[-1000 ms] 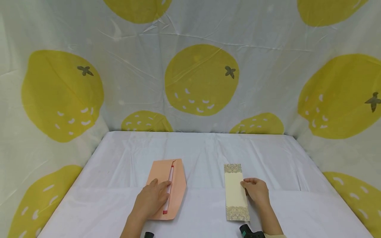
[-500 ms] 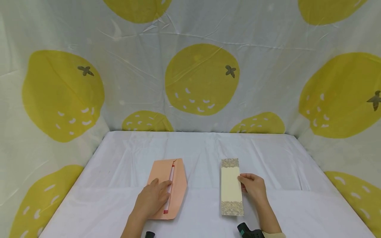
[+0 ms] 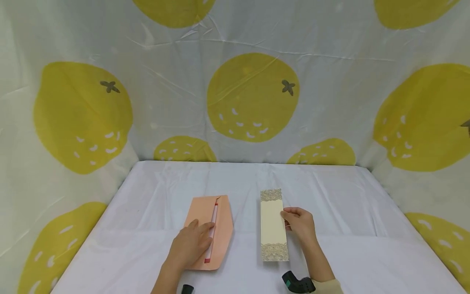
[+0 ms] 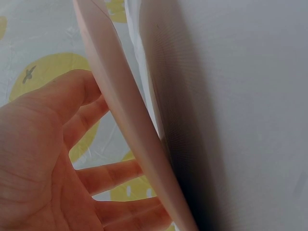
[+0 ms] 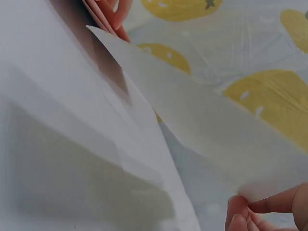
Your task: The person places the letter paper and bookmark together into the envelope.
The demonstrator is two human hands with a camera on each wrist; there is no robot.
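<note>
A salmon-pink envelope [image 3: 223, 232] lies on the left half of the white cloth, flap to the right. Along its opening shows a white strip with red ends [image 3: 215, 213]. My left hand [image 3: 189, 244] rests on the envelope, fingers reaching to that strip; in the left wrist view the fingers touch the raised envelope [image 4: 130, 115]. My right hand [image 3: 301, 224] pinches the right long edge of a narrow cream card [image 3: 272, 222] with gold lace-patterned ends. The right wrist view shows the plain back of the card [image 5: 192, 113], raised over the cloth, with its shadow below.
White cloth covers the table [image 3: 249, 179]. A lemon-print curtain [image 3: 176, 94] hangs behind and at both sides. A black wrist device [image 3: 298, 283] is at my right wrist, and part of another [image 3: 187, 289] shows at the bottom edge.
My right hand has carried the card left and slightly away from me, closer to the envelope. My left hand and the envelope have stayed put, while the whole view shifts slightly.
</note>
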